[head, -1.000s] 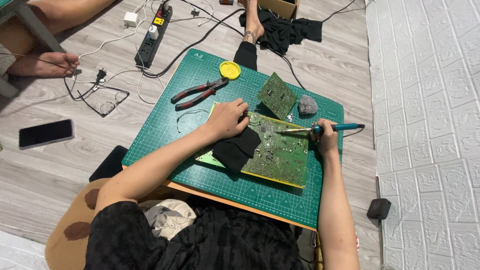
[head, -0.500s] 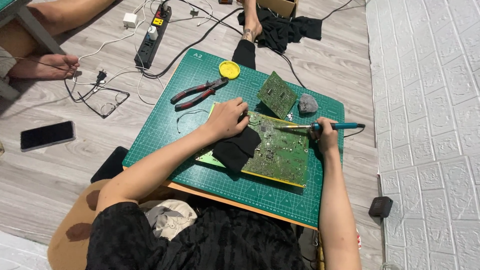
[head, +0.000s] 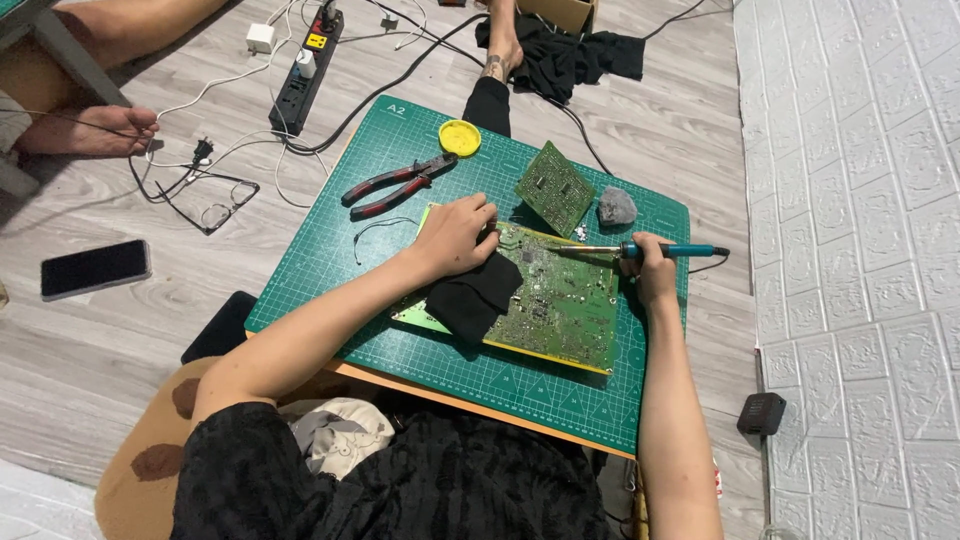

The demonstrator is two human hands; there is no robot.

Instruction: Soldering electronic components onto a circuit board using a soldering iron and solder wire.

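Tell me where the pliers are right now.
In the head view, the red-handled pliers lie on the green cutting mat, beyond the left hand and just left of the yellow round lid.

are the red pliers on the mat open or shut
Open. The pliers lie flat on the green mat, their red handles spread apart; the jaws near the yellow lid look slightly parted.

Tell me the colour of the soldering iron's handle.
Teal-blue; the soldering iron in the right hand shows best in the head view.

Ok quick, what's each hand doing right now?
Left hand: curled, pressing on the big circuit board beside a black cloth.
Right hand: closed around the soldering iron.
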